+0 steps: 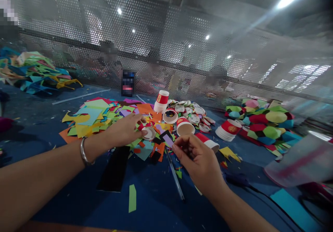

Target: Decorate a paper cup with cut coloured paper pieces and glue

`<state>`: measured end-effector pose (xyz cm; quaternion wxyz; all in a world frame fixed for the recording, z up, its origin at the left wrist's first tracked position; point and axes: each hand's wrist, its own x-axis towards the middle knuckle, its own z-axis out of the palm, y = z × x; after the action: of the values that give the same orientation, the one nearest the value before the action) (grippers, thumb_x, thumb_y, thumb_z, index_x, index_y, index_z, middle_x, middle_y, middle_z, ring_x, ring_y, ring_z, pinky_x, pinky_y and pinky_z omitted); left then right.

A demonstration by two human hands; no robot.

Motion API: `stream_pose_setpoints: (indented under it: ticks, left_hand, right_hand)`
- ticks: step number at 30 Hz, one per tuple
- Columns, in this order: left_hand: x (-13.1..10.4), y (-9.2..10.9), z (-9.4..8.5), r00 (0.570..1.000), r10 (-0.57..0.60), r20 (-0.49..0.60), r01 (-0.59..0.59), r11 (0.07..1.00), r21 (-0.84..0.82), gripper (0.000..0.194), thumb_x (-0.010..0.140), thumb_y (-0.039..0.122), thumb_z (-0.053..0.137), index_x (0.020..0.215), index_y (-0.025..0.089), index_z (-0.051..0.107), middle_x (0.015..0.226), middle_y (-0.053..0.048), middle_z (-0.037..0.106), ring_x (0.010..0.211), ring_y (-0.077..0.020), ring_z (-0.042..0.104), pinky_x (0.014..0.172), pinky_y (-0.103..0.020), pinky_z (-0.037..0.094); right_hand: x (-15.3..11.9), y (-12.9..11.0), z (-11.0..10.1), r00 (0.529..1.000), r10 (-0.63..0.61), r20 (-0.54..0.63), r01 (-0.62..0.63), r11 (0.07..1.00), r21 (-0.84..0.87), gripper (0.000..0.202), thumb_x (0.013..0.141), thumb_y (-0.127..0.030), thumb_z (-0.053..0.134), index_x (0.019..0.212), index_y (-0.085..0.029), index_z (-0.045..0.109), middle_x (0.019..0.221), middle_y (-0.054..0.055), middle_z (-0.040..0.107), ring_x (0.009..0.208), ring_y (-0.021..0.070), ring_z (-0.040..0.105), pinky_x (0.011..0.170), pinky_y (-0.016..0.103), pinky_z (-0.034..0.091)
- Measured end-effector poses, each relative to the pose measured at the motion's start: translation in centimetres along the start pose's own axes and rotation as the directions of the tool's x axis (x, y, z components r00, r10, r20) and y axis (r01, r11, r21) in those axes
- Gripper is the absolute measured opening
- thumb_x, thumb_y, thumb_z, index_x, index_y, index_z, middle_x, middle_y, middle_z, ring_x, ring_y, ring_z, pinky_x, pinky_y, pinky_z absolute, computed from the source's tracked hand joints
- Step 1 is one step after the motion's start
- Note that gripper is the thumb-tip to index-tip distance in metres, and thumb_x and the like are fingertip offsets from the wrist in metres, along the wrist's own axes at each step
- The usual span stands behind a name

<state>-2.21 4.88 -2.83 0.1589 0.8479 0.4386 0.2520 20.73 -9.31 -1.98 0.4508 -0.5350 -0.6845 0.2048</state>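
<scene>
My left hand (pixel 127 129) reaches over a heap of coloured paper scraps (pixel 90 112), fingers apart and holding nothing I can see. Its thumb tip is at the edge of a round white paper-cup base (pixel 149 133); I cannot tell whether they touch. My right hand (pixel 199 155) is closed in a pinch, with a small purple paper piece (pixel 168 140) at its fingertips and black paper around that piece. Below lies a clear-barrelled pen (pixel 175 176). Red-and-white paper cups (pixel 185 126) lie just beyond the right hand.
A black paper strip (pixel 114 171) and a green strip (pixel 132 198) lie on the blue table. Cut cup bases (pixel 194 112) are piled behind. Coloured paper balls (pixel 270 122), a translucent container (pixel 299 161) and a dark cable (pixel 270 199) are right. A phone-like screen (pixel 128 83) stands against the perforated panel.
</scene>
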Motion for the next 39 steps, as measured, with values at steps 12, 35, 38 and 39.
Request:
stream_pose_setpoints:
  ticks: [12, 35, 38, 39]
  left_hand:
    - [0.5, 0.2, 0.5, 0.998, -0.026, 0.063, 0.021, 0.997, 0.075, 0.019, 0.077, 0.033, 0.061, 0.063, 0.021, 0.058, 0.067, -0.002, 0.063, 0.063, -0.0175, 0.053, 0.058, -0.029, 0.028]
    - [-3.1, 6.9, 1.3, 0.967, -0.161, 0.200, 0.252, 0.461, -0.851, 0.017, 0.081, 0.028, 0.069, 0.079, 0.019, 0.055, 0.080, -0.001, 0.070, 0.076, -0.0164, 0.071, 0.081, -0.037, 0.060]
    - [-3.1, 7.1, 1.1, 0.973, -0.182, 0.143, 0.212, 0.458, -0.863, 0.025, 0.077, 0.026, 0.073, 0.083, 0.020, 0.050, 0.079, 0.001, 0.065, 0.072, -0.0165, 0.068, 0.074, -0.038, 0.061]
    - [-3.1, 7.2, 1.1, 0.972, -0.193, 0.133, 0.207, 0.443, -0.872, 0.028, 0.075, 0.025, 0.074, 0.086, 0.021, 0.049, 0.080, 0.002, 0.064, 0.072, -0.0166, 0.068, 0.072, -0.038, 0.061]
  right_hand:
    - [0.2, 0.4, 0.2, 1.000, 0.018, 0.015, -0.018, 0.999, 0.031, 0.007, 0.094, -0.028, 0.060, 0.089, -0.023, 0.060, 0.077, -0.001, 0.059, 0.065, 0.0137, 0.055, 0.058, 0.028, 0.044]
    - [0.2, 0.2, 0.3, 0.998, 0.065, 0.000, -0.065, 0.992, 0.108, 0.009, 0.094, -0.029, 0.063, 0.091, -0.021, 0.060, 0.074, -0.002, 0.058, 0.061, 0.0118, 0.051, 0.054, 0.026, 0.041]
    - [0.3, 0.2, 0.3, 0.998, 0.068, -0.004, -0.068, 0.992, 0.103, 0.009, 0.093, -0.029, 0.063, 0.090, -0.021, 0.061, 0.075, -0.002, 0.059, 0.061, 0.0116, 0.052, 0.054, 0.026, 0.041]
    - [0.3, 0.2, 0.3, 0.998, 0.065, -0.006, -0.064, 0.993, 0.101, 0.008, 0.093, -0.029, 0.064, 0.090, -0.021, 0.061, 0.076, -0.002, 0.060, 0.062, 0.0116, 0.052, 0.055, 0.026, 0.041]
